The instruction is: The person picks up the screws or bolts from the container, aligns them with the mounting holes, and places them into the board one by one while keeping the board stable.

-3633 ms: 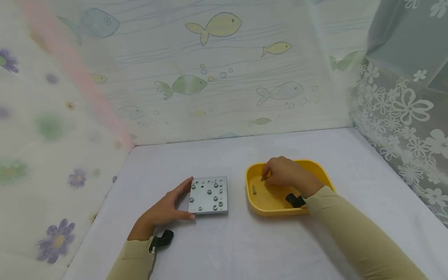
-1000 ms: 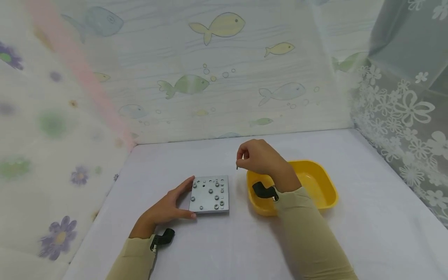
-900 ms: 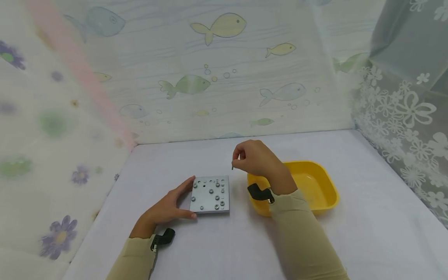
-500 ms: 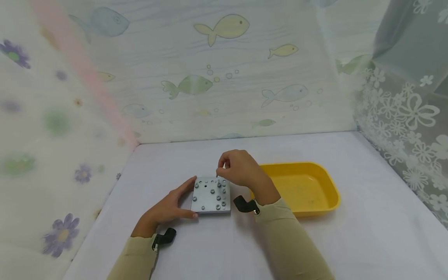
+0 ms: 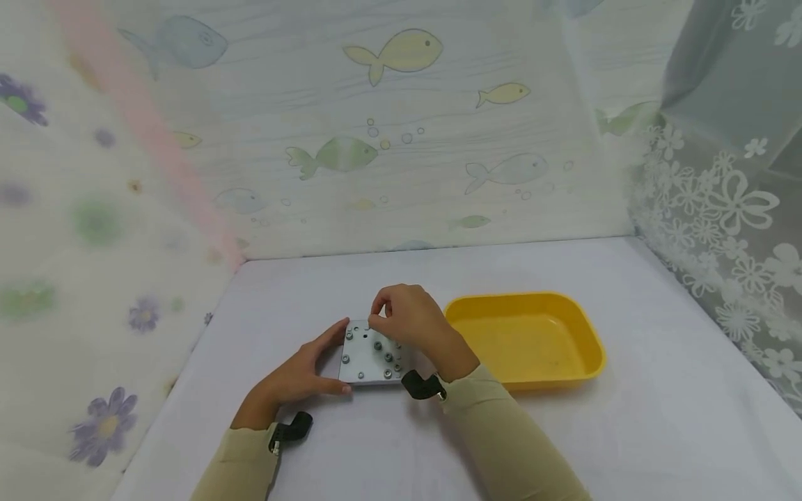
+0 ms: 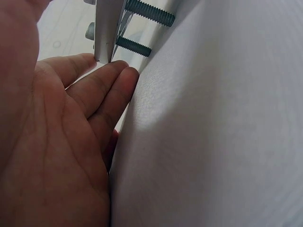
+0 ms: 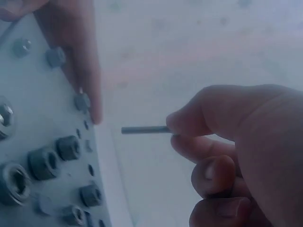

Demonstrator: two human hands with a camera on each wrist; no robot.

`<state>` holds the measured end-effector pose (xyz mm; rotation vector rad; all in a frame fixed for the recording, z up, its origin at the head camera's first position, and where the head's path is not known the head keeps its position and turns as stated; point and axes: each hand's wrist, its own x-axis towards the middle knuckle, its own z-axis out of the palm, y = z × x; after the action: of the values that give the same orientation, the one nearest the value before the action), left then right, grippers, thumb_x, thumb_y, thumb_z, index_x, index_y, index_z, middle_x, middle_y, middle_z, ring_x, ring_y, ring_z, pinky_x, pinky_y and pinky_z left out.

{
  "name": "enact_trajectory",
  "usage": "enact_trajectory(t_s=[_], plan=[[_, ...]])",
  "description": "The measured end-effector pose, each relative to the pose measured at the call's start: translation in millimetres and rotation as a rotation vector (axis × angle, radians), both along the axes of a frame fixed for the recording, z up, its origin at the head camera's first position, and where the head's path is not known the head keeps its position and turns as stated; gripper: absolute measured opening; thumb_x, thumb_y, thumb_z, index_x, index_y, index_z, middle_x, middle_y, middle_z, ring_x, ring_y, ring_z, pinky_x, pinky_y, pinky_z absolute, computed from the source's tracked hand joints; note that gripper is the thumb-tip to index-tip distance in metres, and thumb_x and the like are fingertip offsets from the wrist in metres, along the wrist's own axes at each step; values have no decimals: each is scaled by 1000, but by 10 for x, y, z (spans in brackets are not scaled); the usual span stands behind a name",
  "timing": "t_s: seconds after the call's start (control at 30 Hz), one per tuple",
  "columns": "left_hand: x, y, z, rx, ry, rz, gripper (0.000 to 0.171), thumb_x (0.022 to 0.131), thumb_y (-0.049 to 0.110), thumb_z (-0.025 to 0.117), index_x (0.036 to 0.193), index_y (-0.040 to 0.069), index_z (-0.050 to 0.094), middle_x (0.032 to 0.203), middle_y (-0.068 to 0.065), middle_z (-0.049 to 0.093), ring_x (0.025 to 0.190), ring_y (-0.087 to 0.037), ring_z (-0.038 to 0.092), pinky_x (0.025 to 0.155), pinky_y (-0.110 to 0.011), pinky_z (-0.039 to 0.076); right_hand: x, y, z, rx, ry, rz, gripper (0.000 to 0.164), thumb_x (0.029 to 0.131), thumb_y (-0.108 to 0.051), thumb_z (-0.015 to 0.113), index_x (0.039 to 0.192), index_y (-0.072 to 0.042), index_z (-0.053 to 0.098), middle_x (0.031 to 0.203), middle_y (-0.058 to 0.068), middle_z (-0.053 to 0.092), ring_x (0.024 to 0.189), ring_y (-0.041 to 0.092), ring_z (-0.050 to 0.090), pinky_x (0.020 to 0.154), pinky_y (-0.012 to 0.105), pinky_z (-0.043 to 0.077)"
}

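Note:
My left hand [image 5: 301,372] holds a square silver metal plate [image 5: 362,358] by its left side, thumb at the near corner and forefinger at the far one. Several socket-head screws [image 7: 43,164] stand in the plate's holes, heads up. Below the plate, threaded shanks [image 6: 150,13] stick out near the fingers in the left wrist view. Above the plate's far edge, my right hand [image 5: 413,320] pinches a thin screw [image 7: 146,129] between thumb and forefinger. Its shank points at the plate, a gap apart in the right wrist view; its head is hidden by the fingertips.
A yellow tray [image 5: 510,348] sits to the right of the plate, beside the right forearm. White cloth [image 5: 351,452] covers the table. Patterned curtains [image 5: 401,167] close off the back and both sides. Small black cameras [image 5: 421,385] are strapped to both wrists.
My right hand has taken a screw from the yellow tray and carried it left, over the plate's far edge. My left hand has stayed on the plate.

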<state>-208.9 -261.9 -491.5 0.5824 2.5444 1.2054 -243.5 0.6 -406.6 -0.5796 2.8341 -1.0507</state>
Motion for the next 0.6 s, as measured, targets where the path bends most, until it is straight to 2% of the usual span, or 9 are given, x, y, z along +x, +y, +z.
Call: enact_trajectory(t_s=[0.3, 0.43, 0.6], plan=[[-27, -5, -6, -21, -22, 15, 125, 69, 49, 94, 167, 31, 18, 163, 9, 41, 159, -21, 22, 127, -62, 11, 19, -126, -99, 39, -4, 4, 4, 91, -28, 70, 87, -27, 72, 66, -5, 57, 58, 12, 52, 52, 25, 40], [-24, -20, -21, -25, -10, 11, 125, 70, 49, 94, 167, 29, 18, 163, 7, 42, 158, -22, 23, 127, -61, 12, 18, -161, -132, 54, -9, 16, 4, 91, -27, 70, 90, -26, 73, 65, -6, 58, 58, 11, 54, 52, 24, 42], [-7, -37, -42, -12, -8, 8, 125, 70, 48, 95, 167, 29, 19, 163, 6, 42, 159, -23, 23, 126, -62, 11, 34, -198, -186, 61, -16, -8, 4, 92, -27, 70, 92, -25, 73, 67, -6, 58, 59, 11, 54, 52, 24, 42]])
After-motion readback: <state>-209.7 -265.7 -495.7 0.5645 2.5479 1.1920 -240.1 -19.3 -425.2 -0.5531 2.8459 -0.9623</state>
